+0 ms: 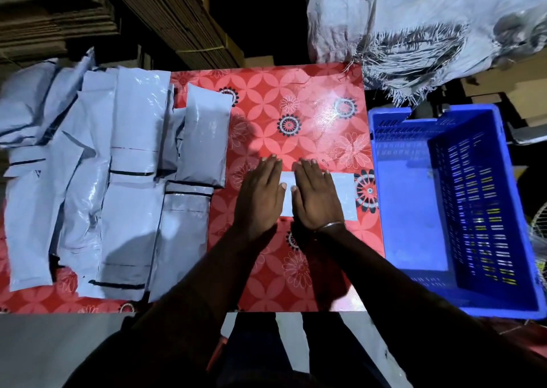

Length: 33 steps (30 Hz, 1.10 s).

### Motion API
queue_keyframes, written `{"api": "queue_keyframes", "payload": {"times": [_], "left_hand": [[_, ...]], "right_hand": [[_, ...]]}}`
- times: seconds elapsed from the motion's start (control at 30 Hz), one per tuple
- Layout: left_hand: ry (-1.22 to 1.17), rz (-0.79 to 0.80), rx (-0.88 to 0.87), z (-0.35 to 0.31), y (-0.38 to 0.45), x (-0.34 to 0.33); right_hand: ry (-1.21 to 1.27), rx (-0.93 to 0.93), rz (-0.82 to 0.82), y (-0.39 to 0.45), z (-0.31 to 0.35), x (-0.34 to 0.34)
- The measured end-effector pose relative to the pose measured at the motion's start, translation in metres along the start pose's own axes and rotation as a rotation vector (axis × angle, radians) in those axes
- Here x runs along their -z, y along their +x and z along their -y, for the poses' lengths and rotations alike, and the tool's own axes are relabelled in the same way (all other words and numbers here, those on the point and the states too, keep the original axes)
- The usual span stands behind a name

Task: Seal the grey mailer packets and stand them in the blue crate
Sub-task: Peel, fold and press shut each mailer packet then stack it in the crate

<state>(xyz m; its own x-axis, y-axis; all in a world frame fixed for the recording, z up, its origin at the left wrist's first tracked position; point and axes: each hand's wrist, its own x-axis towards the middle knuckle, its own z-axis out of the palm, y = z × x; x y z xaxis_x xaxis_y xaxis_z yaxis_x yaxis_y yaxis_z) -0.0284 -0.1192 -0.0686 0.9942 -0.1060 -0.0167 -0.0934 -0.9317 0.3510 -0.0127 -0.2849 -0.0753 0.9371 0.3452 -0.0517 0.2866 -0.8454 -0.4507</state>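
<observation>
One grey mailer packet lies flat on the worktop, directly under the fingers of both flat palms; only its pale strip shows between the thumbs and out past the right-hand fingers. A heap of grey mailer packets lies well to the left of the fingers, overlapping, most with a black strip near one end, one plump packet lying nearest. The blue crate stands to the right of the fingers, just beside the pressed packet, slotted walls upright, nothing showing inside.
</observation>
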Motion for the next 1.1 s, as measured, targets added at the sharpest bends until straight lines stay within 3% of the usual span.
{"api": "queue_keyframes", "payload": {"times": [0.17, 0.67, 0.9, 1.1], "left_hand": [[0.068, -0.006, 0.106, -0.005, -0.009, -0.016], [0.171, -0.010, 0.100, -0.007, -0.008, -0.017], [0.162, 0.040, 0.077, 0.001, -0.009, -0.014], [0.009, -0.009, 0.192, 0.019, -0.029, -0.009]], "right_hand": [[-0.120, -0.023, 0.023, 0.002, -0.005, -0.015], [-0.199, -0.005, -0.018, 0.003, -0.006, -0.019], [-0.177, -0.002, 0.039, 0.002, -0.013, -0.013], [-0.216, -0.114, 0.071, -0.018, -0.051, 0.006]]}}
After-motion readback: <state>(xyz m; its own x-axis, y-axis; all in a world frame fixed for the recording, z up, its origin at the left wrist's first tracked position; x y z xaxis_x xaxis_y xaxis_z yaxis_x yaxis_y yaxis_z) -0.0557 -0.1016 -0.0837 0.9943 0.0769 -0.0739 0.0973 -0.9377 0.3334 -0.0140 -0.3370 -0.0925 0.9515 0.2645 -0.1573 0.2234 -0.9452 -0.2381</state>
